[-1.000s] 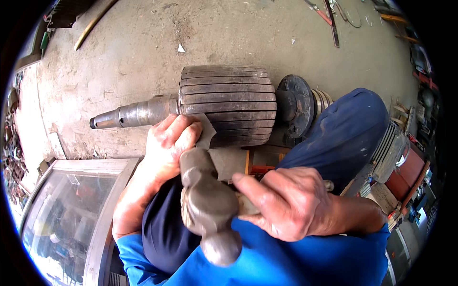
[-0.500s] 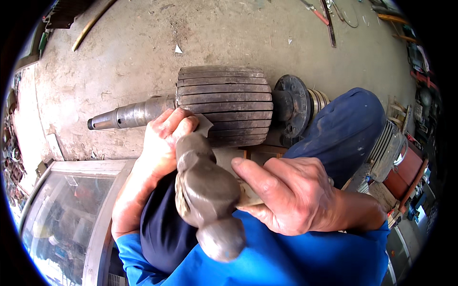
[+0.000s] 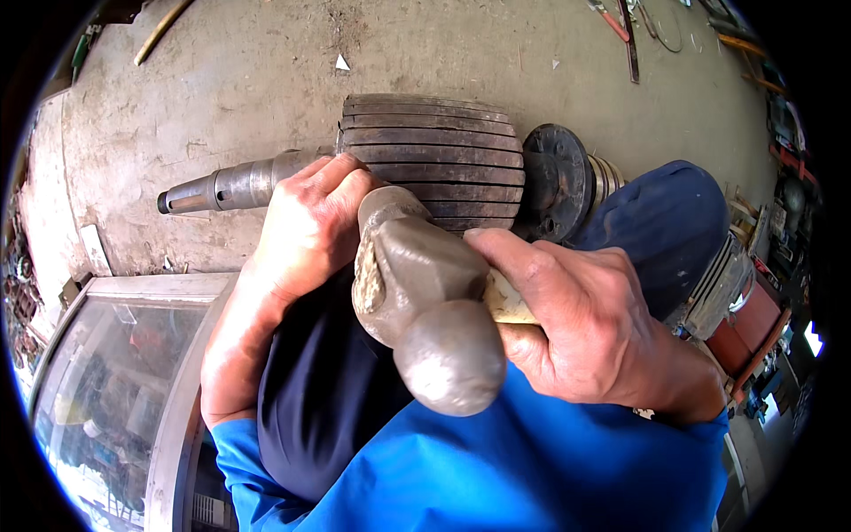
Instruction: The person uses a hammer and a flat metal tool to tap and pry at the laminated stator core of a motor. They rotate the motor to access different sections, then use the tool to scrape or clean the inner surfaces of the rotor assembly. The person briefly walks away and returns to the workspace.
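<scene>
A ball-peen hammer (image 3: 425,301) fills the middle of the view, its rounded steel end toward me. My right hand (image 3: 585,319) is closed around its pale handle (image 3: 507,297). Beyond the hammer lies a motor rotor (image 3: 434,146) with a slotted, dark core and a stepped shaft (image 3: 253,182) running left. My left hand (image 3: 315,217) is closed, its fingertips at the core's left end. What those fingers grip is hidden behind the hammer head and the hand itself.
A dark round flange (image 3: 560,182) and brass-coloured rings (image 3: 606,177) sit on the rotor's right side, near my bent knee (image 3: 683,222). A framed glass cabinet (image 3: 115,381) stands at lower left. Rods and tools (image 3: 629,40) lie on the far floor; clutter lines the right.
The hammer has come up and slightly right in view, with my right hand on it. A thin grey piece visible by my left fingers earlier is now out of sight.
</scene>
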The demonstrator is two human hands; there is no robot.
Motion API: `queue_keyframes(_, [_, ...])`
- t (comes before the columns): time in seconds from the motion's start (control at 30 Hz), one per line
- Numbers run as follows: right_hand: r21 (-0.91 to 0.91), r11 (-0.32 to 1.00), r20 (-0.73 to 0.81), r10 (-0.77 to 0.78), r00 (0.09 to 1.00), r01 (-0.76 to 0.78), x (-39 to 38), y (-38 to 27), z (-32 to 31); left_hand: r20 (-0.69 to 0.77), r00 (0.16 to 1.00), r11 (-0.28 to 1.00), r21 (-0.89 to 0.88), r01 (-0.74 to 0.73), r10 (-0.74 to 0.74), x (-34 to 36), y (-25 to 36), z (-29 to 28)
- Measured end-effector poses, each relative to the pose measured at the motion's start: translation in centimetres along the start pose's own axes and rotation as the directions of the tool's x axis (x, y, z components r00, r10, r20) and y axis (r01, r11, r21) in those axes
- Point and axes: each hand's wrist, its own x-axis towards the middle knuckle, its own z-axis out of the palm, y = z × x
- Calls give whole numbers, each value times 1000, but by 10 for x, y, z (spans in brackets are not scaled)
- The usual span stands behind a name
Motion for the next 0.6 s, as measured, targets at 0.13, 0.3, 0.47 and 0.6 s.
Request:
queue_keyframes(0.13, [120,993,-82,30,996,-20,3,13,3,-17,995,981,-173,89,-94,-12,-16,-7])
queue_keyframes(0.3, [255,959,-104,156,982,-125,-15,36,6,-336,916,958,-255,134,-218,-53,-28,-5])
queue_keyframes(0.47, [238,956,-42,190,981,-175,-19,45,18,-259,965,999,39,-23,33,-45,-8,-8])
queue_keyframes(0.6, [211,965,3,161,987,-158,-21,49,20,-270,962,994,-82,-77,52,-50,7,-23])
